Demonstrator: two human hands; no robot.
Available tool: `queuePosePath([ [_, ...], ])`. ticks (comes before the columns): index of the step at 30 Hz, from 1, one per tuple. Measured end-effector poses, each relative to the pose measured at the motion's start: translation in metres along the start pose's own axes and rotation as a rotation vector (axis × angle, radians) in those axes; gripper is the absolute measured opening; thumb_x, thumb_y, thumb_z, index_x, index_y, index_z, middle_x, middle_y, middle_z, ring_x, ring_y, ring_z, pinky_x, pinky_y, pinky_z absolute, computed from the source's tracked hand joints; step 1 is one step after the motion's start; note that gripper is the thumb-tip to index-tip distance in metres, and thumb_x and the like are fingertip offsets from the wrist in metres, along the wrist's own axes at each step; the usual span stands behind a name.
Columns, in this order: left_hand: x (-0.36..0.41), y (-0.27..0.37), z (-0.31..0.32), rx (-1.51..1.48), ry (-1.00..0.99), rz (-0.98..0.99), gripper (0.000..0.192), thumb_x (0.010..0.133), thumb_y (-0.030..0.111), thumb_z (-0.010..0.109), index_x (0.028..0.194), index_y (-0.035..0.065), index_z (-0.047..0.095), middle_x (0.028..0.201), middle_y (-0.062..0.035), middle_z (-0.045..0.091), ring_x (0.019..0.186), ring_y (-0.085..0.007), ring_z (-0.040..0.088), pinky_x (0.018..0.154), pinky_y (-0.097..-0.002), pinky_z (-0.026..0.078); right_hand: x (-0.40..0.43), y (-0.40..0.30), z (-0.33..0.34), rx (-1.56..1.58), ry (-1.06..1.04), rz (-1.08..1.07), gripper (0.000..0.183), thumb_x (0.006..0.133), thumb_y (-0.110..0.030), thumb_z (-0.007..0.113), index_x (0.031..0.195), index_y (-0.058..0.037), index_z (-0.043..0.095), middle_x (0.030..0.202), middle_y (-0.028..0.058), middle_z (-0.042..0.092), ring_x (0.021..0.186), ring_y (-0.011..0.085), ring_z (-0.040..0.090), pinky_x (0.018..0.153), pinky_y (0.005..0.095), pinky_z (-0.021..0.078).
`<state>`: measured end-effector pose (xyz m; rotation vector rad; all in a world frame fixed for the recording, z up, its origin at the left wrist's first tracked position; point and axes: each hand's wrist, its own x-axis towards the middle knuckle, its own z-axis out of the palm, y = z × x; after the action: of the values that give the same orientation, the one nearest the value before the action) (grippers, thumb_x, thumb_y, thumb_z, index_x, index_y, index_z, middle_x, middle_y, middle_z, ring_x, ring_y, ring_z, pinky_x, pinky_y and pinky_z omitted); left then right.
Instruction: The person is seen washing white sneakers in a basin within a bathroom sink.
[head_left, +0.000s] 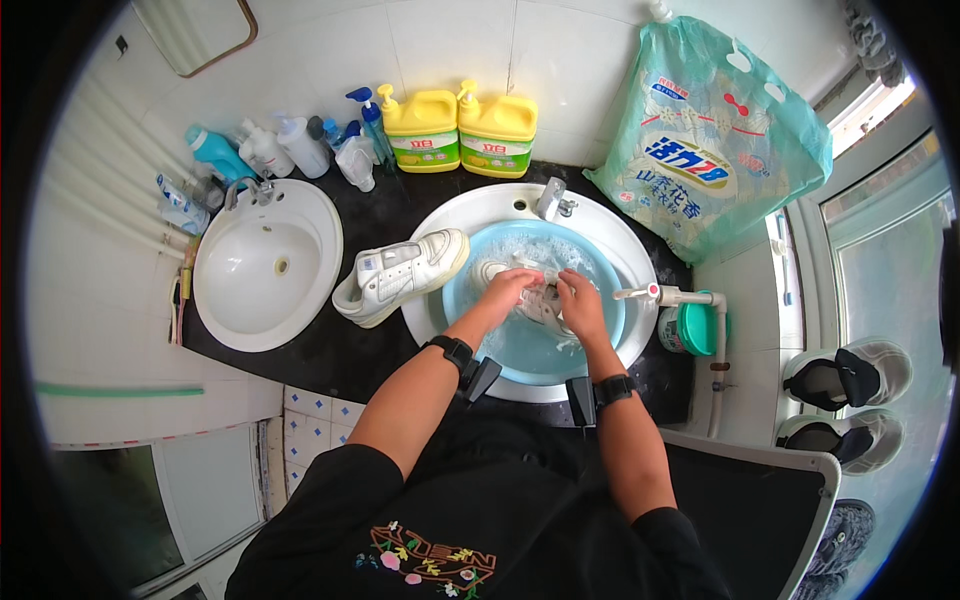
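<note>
A light-blue plastic basin (616, 330) of sudsy water stands in the right-hand sink. In it lies a white sneaker (487, 271), partly under water. My left hand (510, 294) bends its fingers over the sneaker's upper. Facing it, my right hand (580, 301) has its thumb and fingers at the same part, near the laces. Between the fingertips is a small pale piece of the shoe; whether it is lace or tongue cannot be told. A second white sneaker (405, 271), without visible laces, rests on its side across the black counter and the sink rim, left of the basin.
Behind the sink are a faucet (551, 199), yellow pump jugs (421, 131) and a large green detergent bag (697, 150). A white tap (637, 292) reaches over the basin's right side, near a green-lidded tub (701, 324). At left is another sink (262, 266) with several bottles behind it.
</note>
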<state>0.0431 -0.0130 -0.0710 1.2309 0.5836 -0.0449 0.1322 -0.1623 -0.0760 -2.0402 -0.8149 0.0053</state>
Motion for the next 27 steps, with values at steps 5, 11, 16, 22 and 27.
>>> queuePosePath([
  [5, 0.008, -0.008, -0.018, 0.247, -0.034, 0.135, 0.026, 0.089, 0.015, 0.053, 0.11, 0.0047, 0.066, 0.102, -0.0041, 0.069, 0.09, -0.0143, 0.063, 0.072, -0.0291, 0.046, 0.0, -0.028, -0.002, -0.033, -0.038, 0.244, 0.017, 0.08, -0.011, 0.059, 0.085, 0.0017, 0.069, 0.096, 0.0204, 0.064, 0.091, 0.0363, 0.061, 0.084, 0.0435, 0.0471],
  [11, 0.003, -0.005, -0.005, 0.622, -0.018, 0.223, 0.026, 0.082, 0.008, 0.06, 0.107, 0.005, 0.065, 0.078, -0.0084, 0.067, 0.068, -0.0161, 0.061, 0.064, -0.0309, 0.049, -0.016, -0.031, 0.004, -0.117, 0.049, 0.24, 0.015, 0.078, -0.005, 0.056, 0.084, 0.0008, 0.068, 0.09, 0.0185, 0.064, 0.083, 0.0326, 0.063, 0.076, 0.0396, 0.0493],
  [16, -0.011, -0.001, 0.012, 0.862, 0.088, 0.307, 0.032, 0.08, 0.009, 0.059, 0.112, 0.0071, 0.058, 0.093, -0.0181, 0.067, 0.088, -0.0336, 0.065, 0.077, -0.0422, 0.052, -0.018, -0.024, 0.006, -0.189, -0.011, 0.21, 0.019, 0.076, -0.005, 0.059, 0.092, -0.0008, 0.068, 0.096, 0.0174, 0.062, 0.083, 0.0323, 0.06, 0.079, 0.0395, 0.0482],
  [22, -0.001, -0.019, 0.023, 1.051, 0.309, 0.501, 0.023, 0.08, 0.011, 0.059, 0.102, 0.0048, 0.056, 0.087, -0.019, 0.064, 0.087, -0.0376, 0.063, 0.076, -0.0468, 0.051, -0.019, -0.024, 0.014, -0.376, -0.164, -0.014, 0.028, 0.075, -0.005, 0.059, 0.102, -0.0061, 0.065, 0.107, 0.0159, 0.057, 0.104, 0.0374, 0.048, 0.092, 0.0454, 0.0418],
  [27, 0.004, -0.02, 0.023, 1.072, 0.294, 0.504, 0.023, 0.08, 0.01, 0.058, 0.102, 0.0027, 0.055, 0.086, -0.0192, 0.064, 0.084, -0.0379, 0.063, 0.074, -0.0468, 0.051, -0.02, -0.038, 0.008, -0.468, -0.09, -0.024, 0.021, 0.076, -0.005, 0.057, 0.097, -0.0061, 0.062, 0.105, 0.0158, 0.057, 0.103, 0.0374, 0.049, 0.088, 0.0448, 0.0449],
])
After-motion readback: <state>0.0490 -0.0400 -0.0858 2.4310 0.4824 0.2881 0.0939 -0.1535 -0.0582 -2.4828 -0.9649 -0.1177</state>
